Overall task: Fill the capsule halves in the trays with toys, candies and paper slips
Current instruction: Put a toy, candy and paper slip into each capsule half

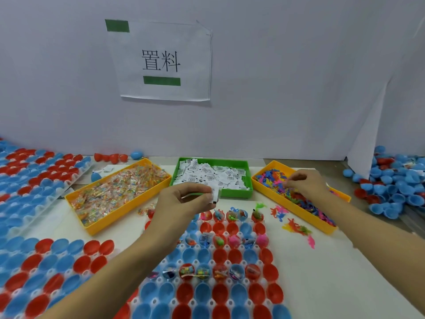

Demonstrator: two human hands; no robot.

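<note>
Left hand (184, 201) hovering at the near edge of the green tray (248, 180) of paper slips (213, 176), fingers (208, 192) curling and pinching one slip (215, 196), its long axis hanging roughly upright with the free end pointing down; right hand (305, 184) reaching into the yellow tray of toys (296, 196), fingers bending down among the small plastic figures, though whether anything is actually being gripped cannot be told; capsule tray (211, 261) lying on the bench directly below and nearer than both hands, red and blue halves facing up, three rows already showing contents, other rows sitting bare; nearest unfilled row (230, 227) lying just below and slightly right of the pinched slip, so probably only needing a short drop toward the body; left hand being the closer one; candy tray (119, 192) waiting off to the left; loose toys (296, 229) lying scattered on the bench beside the capsule tray.
</note>
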